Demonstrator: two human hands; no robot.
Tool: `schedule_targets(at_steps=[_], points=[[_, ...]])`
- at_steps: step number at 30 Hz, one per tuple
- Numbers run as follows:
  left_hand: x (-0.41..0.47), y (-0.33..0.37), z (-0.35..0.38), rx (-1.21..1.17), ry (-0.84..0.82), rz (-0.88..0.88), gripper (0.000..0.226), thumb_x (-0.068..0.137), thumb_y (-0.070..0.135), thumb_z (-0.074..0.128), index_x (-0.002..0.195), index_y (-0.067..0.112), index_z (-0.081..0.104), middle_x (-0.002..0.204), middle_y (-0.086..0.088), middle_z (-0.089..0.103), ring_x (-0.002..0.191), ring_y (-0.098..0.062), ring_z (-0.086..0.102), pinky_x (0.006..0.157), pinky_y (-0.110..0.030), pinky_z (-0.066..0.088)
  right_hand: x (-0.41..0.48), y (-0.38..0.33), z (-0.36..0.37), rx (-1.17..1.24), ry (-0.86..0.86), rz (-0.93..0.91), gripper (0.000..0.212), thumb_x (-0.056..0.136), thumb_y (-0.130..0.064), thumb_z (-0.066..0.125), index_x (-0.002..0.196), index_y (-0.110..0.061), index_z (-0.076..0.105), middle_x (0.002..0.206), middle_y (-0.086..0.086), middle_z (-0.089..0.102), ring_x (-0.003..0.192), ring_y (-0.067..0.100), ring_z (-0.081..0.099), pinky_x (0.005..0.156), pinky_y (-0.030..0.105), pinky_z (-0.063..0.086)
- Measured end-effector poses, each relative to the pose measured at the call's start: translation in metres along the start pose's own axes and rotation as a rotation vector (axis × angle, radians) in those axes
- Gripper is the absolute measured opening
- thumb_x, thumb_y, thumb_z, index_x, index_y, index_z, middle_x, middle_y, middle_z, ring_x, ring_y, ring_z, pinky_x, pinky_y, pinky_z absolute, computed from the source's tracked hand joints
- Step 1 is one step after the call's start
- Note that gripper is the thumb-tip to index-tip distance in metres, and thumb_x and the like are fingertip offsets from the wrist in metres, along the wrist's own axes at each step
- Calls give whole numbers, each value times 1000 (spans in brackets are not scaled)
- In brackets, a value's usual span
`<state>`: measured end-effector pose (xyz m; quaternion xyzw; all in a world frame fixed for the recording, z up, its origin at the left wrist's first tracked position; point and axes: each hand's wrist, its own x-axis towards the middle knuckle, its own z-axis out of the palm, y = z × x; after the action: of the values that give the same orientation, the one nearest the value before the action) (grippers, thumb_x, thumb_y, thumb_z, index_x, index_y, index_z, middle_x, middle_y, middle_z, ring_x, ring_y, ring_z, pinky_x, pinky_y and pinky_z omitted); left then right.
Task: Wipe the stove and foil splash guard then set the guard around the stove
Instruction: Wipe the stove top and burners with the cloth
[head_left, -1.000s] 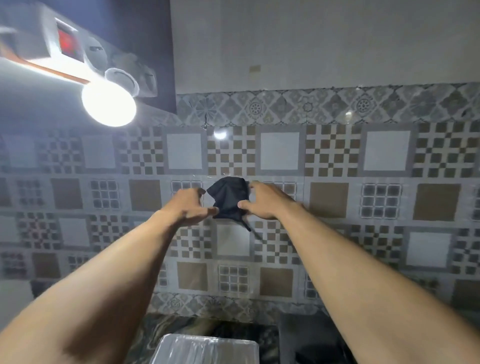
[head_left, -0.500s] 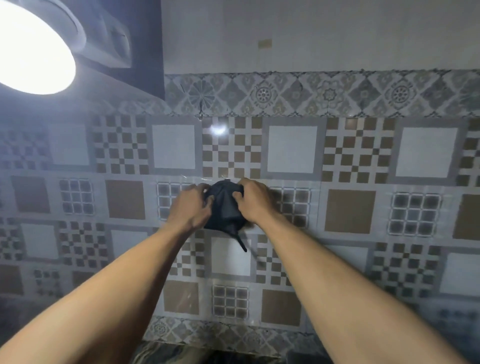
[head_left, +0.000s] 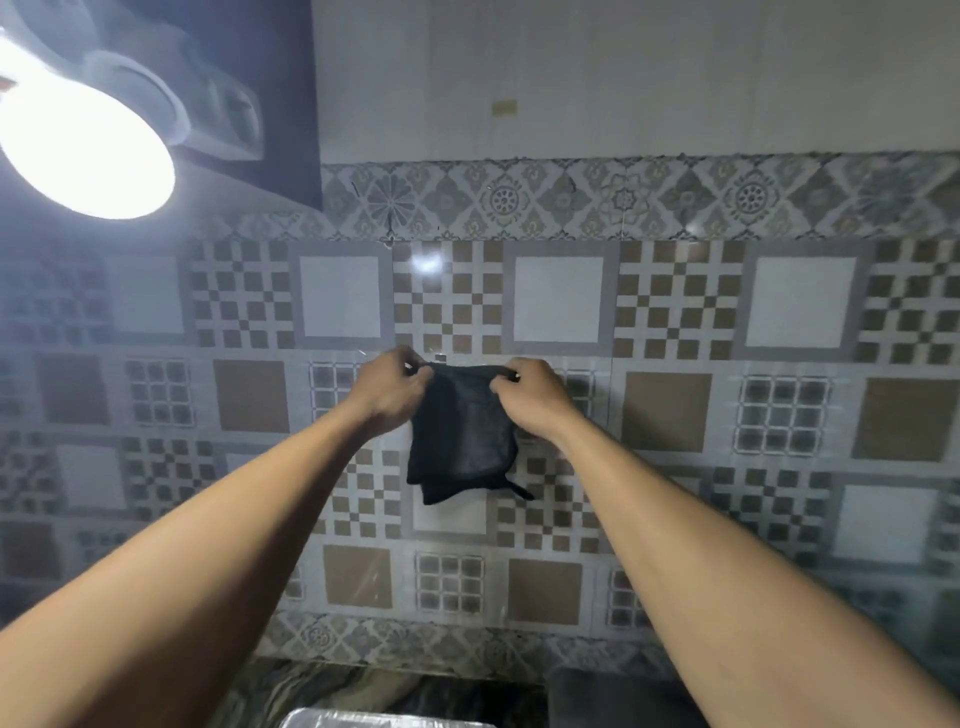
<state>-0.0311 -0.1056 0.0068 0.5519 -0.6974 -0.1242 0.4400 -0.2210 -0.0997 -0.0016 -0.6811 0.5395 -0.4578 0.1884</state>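
black cloth (head_left: 462, 436) hanging limp, top corners pinched, silver foil guard (head_left: 363, 720) cropped below

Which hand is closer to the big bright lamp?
The left hand, pinching the black cloth at its left corner; the lamp glows upper left, while the right hand pinches the other corner.

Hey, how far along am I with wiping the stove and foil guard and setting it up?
Done: wiping can't be confirmed, since the stove is out of view. In hand: the left hand and right hand pinch the top edge of the cloth, spread against the wall, possibly to hang it. Left: only a strip of foil shows at the bottom edge, so setting the guard likely remains.
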Motion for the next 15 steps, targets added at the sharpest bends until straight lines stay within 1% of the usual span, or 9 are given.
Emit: schedule_targets(at_steps=[2, 5, 7, 8, 10, 11, 13, 14, 15], points=[[-11, 7, 4, -76, -32, -48, 19, 97, 26, 57, 101, 9, 66, 101, -15, 71, 89, -32, 71, 80, -49, 61, -14, 6, -8, -24, -28, 58, 22, 92, -20, 51, 85, -2, 61, 77, 7, 56, 70, 20, 55, 59, 29, 40], [-28, 20, 14, -199, -109, -169, 18, 96, 20, 61, 89, 5, 69, 92, -17, 73, 81, -33, 73, 69, -49, 63, -39, 14, -18, -63, -53, 130, 32, 87, -24, 52, 99, 4, 63, 77, 7, 59, 72, 23, 63, 64, 31, 49], [-40, 29, 26, -286, -177, -242, 18, 94, 18, 64, 95, 1, 71, 90, -18, 75, 77, -34, 75, 71, -48, 63, -57, 17, -25, -50, -73, 162, 34, 83, -26, 53, 101, 1, 64, 78, 8, 61, 82, 29, 69, 76, 40, 60], [-48, 34, 33, -333, -207, -267, 21, 93, 19, 66, 98, -1, 71, 90, -19, 76, 75, -33, 76, 74, -47, 63, -67, 18, -29, -26, -82, 180, 32, 84, -25, 54, 101, -1, 64, 81, 9, 64, 87, 30, 70, 81, 46, 60], [-63, 50, 48, -465, -259, -311, 29, 94, 25, 65, 102, -3, 70, 93, -20, 76, 75, -31, 76, 76, -43, 63, -84, 21, -36, 59, -90, 207, 26, 88, -25, 58, 102, -4, 65, 97, 13, 70, 92, 29, 69, 83, 48, 60], [-73, 59, 55, -539, -286, -337, 36, 96, 31, 60, 103, -4, 68, 95, -21, 76, 77, -32, 76, 74, -41, 63, -91, 25, -39, 110, -91, 220, 29, 89, -31, 60, 101, -5, 65, 102, 14, 71, 91, 27, 70, 83, 47, 60], [-90, 77, 67, -639, -348, -391, 52, 101, 43, 45, 106, -4, 66, 97, -23, 74, 82, -35, 75, 69, -39, 62, -103, 33, -48, 138, -81, 249, 50, 85, -55, 61, 96, -7, 68, 99, 13, 74, 88, 23, 72, 84, 45, 59], [-97, 84, 72, -648, -393, -403, 58, 102, 47, 37, 108, -3, 65, 99, -23, 73, 87, -36, 74, 70, -40, 61, -109, 38, -54, 126, -74, 265, 60, 81, -65, 60, 96, -8, 69, 96, 10, 75, 87, 22, 73, 83, 43, 59], [-102, 88, 77, -640, -445, -403, 63, 103, 50, 30, 108, -1, 66, 101, -22, 73, 91, -35, 72, 74, -40, 60, -115, 45, -60, 129, -68, 284, 65, 78, -69, 61, 96, -8, 71, 95, 9, 76, 87, 21, 73, 82, 40, 59]])
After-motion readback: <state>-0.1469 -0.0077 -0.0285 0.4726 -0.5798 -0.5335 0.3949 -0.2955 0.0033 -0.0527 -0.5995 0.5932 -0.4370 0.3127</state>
